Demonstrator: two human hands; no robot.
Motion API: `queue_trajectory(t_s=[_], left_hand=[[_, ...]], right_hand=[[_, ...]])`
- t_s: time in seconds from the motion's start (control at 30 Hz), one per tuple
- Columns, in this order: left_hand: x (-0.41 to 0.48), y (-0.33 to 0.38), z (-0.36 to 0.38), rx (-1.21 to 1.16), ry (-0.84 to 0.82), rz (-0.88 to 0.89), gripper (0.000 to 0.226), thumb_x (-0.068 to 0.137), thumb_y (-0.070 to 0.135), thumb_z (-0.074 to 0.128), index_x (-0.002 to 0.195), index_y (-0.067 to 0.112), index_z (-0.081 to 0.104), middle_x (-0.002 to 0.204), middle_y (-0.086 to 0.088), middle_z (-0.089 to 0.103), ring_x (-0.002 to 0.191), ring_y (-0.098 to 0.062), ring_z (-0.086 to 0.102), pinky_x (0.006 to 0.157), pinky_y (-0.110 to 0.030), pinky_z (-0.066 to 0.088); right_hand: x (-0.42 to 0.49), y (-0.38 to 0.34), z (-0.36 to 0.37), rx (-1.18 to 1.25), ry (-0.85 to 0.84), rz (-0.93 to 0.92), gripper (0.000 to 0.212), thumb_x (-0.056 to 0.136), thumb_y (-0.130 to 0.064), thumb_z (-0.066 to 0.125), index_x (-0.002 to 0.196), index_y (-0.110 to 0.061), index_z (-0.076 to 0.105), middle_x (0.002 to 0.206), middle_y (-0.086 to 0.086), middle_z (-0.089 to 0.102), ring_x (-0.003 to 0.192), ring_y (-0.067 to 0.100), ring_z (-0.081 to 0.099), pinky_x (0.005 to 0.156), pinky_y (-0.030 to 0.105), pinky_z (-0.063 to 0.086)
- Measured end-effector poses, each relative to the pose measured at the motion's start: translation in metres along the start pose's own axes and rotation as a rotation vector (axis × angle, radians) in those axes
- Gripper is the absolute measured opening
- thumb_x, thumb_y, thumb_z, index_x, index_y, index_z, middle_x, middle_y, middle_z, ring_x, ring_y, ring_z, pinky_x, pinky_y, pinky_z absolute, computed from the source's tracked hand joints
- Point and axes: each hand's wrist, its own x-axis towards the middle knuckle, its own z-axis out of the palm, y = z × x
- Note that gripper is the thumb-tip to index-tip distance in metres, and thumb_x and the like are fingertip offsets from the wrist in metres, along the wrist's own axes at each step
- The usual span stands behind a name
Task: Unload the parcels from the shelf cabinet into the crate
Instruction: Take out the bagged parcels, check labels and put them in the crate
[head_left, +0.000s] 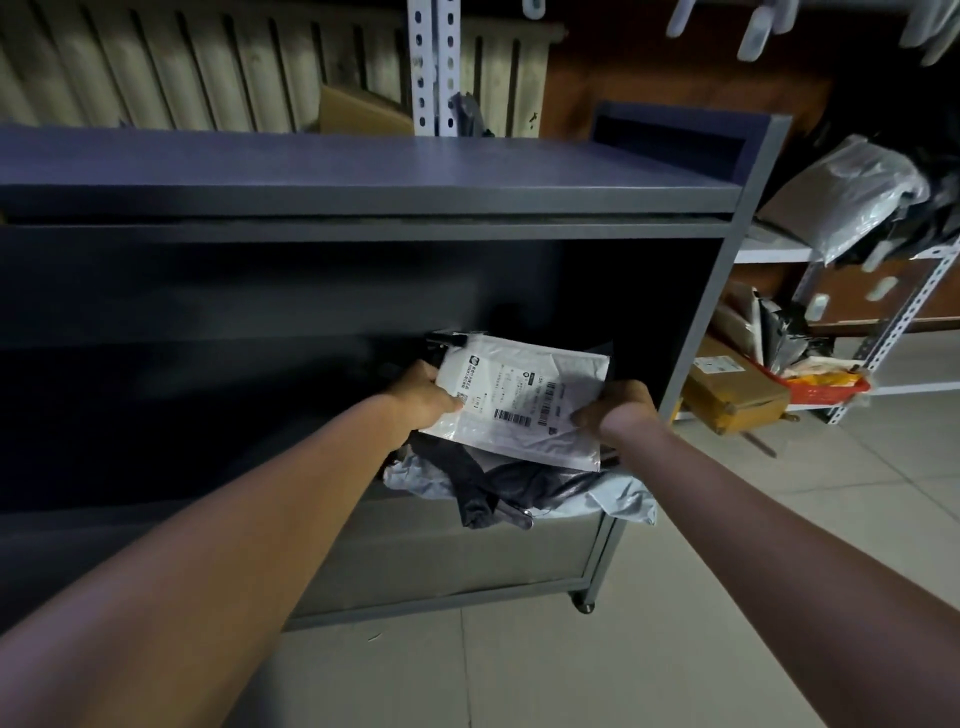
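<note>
Gripping the white parcel (524, 400) at both ends, the left hand (421, 397) curls its thumb over the labelled face at the left edge. The right hand (618, 410) pinches the near right corner with its fingers folded under. The parcel lies label up and slightly tilted on a heap at the right end of the lower shelf of the cabinet (363, 202), close to the front edge. Beneath it a dark bag (478, 483) and a grey bag (618, 496) touch it and sag over that front edge. The rest of the shelf, toward its left end, is too dark to tell whether more parcels lie there. Just beside the cabinet's right side stands a rack (883, 332) with a brown box (732, 400) and a red tray (826, 387) on its low shelf.

This looks like the lift-out of the top parcel, with most of the heap not yet unloaded. The next move calls for drawing the parcel back over the front edge, low enough to clear the board above. It should also come away without dragging the loose bags off with it. The crate is not in view, so the person will likely have to turn to reach it.
</note>
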Motion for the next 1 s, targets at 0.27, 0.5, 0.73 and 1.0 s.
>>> queue_trajectory(t_s=[0.27, 0.5, 0.73, 1.0], left_hand=[[-0.062, -0.042, -0.089, -0.235, 0.118, -0.1, 0.042, 0.091, 0.012, 0.07, 0.127, 0.014, 0.049, 0.111, -0.007, 0.062, 0.094, -0.021, 0.063, 0.07, -0.031, 0.057], [-0.14, -0.116, -0.182, -0.277, 0.294, -0.155, 0.046, 0.087, 0.016, 0.076, 0.126, 0.016, 0.051, 0.114, -0.009, 0.066, 0.103, -0.026, 0.066, 0.092, -0.046, 0.056], [-0.231, -0.209, -0.261, -0.269, 0.437, -0.24, 0.037, 0.089, 0.017, 0.074, 0.118, 0.019, 0.051, 0.105, -0.004, 0.067, 0.09, -0.019, 0.068, 0.077, -0.036, 0.058], [-0.329, -0.314, -0.308, -0.288, 0.616, -0.316, 0.038, 0.086, 0.01, 0.075, 0.116, 0.012, 0.053, 0.114, -0.008, 0.064, 0.092, -0.018, 0.062, 0.078, -0.031, 0.05]], right_hand=[[-0.065, -0.051, 0.05, 0.178, -0.088, -0.147, 0.038, 0.07, 0.003, 0.08, 0.105, -0.002, 0.068, 0.104, 0.011, 0.071, 0.1, 0.028, 0.068, 0.092, 0.044, 0.056], [-0.15, -0.1, 0.131, 0.128, -0.263, -0.278, 0.017, 0.07, 0.0, 0.074, 0.081, -0.008, 0.065, 0.077, 0.007, 0.065, 0.067, 0.024, 0.063, 0.053, 0.026, 0.051], [-0.252, -0.127, 0.228, 0.118, -0.46, -0.362, 0.023, 0.073, 0.002, 0.076, 0.073, -0.013, 0.059, 0.08, 0.005, 0.066, 0.08, 0.025, 0.066, 0.074, 0.039, 0.056], [-0.366, -0.109, 0.333, 0.136, -0.643, -0.41, 0.018, 0.078, -0.005, 0.077, 0.086, -0.013, 0.064, 0.091, 0.006, 0.07, 0.089, 0.026, 0.07, 0.085, 0.047, 0.058]])
